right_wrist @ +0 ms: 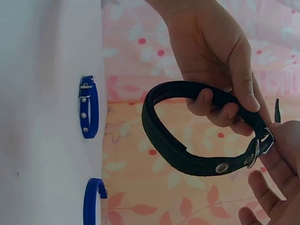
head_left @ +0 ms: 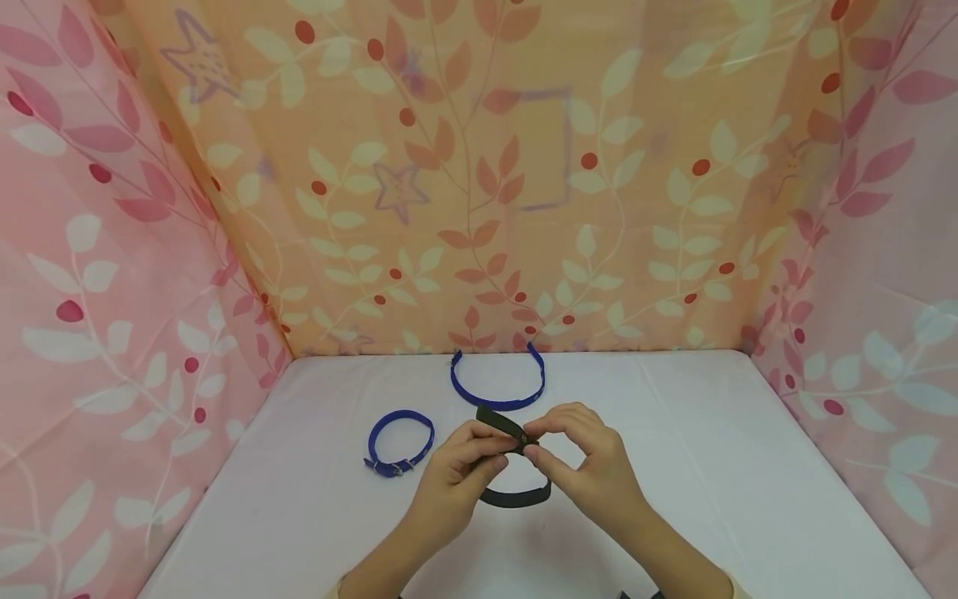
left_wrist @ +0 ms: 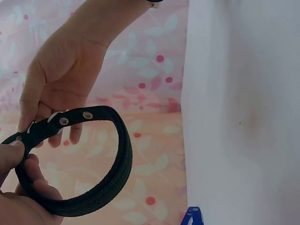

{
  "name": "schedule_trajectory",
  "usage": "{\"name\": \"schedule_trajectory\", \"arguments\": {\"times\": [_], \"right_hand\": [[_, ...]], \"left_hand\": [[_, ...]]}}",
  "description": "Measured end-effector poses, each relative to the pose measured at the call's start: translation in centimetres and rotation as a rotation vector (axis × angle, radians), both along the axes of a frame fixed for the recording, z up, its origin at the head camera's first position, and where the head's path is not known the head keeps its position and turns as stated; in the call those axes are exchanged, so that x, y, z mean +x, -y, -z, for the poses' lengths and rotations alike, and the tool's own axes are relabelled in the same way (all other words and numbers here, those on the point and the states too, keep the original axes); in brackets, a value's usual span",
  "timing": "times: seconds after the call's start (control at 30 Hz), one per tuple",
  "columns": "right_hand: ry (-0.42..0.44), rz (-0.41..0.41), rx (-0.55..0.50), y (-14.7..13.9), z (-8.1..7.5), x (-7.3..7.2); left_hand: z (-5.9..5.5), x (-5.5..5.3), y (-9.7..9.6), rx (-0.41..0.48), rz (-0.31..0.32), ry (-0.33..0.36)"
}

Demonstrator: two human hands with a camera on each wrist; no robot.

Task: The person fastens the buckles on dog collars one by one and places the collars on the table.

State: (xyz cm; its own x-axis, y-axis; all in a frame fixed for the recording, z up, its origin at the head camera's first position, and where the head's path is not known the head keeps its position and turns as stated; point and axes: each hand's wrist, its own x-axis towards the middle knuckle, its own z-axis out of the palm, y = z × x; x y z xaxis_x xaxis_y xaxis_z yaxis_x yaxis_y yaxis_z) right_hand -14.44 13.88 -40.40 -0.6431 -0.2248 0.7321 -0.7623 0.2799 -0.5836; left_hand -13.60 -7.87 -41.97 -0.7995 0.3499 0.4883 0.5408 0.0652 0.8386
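Note:
A dark green buckled collar point(head_left: 516, 499) is held up above the white table between both hands. My left hand point(head_left: 460, 470) grips its band, fingers curled round it and thumb on top, as the right wrist view shows. The strap's loose end point(head_left: 496, 418) sticks up beyond the left fingers. My right hand point(head_left: 599, 462) pinches the collar at its metal buckle point(right_wrist: 267, 139) with thumb and index finger; the other fingers are loosely bent. Beside the buckle hangs a D-ring point(right_wrist: 254, 153), and metal eyelets point(right_wrist: 221, 168) line the band. Fingers partly hide the buckle.
A blue collar point(head_left: 400, 414), buckled into a loop, lies left of the hands on the white table point(head_left: 711, 466). Another blue collar point(head_left: 497, 405) lies unfastened near the back edge, curved like a U. Patterned curtains point(head_left: 464, 166) stand around the back and sides.

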Motion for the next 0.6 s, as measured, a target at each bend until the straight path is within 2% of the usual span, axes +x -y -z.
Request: {"name": "schedule_trajectory", "arguments": {"times": [0.17, 0.3, 0.47, 0.6], "right_hand": [[0.038, -0.018, 0.013, -0.13, -0.11, 0.13], [0.038, -0.038, 0.011, -0.14, -0.22, 0.15], [0.076, -0.005, 0.038, -0.14, -0.43, 0.27], [0.119, 0.024, 0.065, -0.18, -0.57, 0.38]], "left_hand": [[-0.04, -0.02, -0.02, -0.007, -0.003, 0.002], [-0.07, 0.04, -0.04, 0.005, 0.028, 0.029], [-0.14, -0.01, -0.1, 0.038, 0.071, 0.119], [-0.35, -0.01, -0.04, 0.08, 0.055, 0.223]]}}
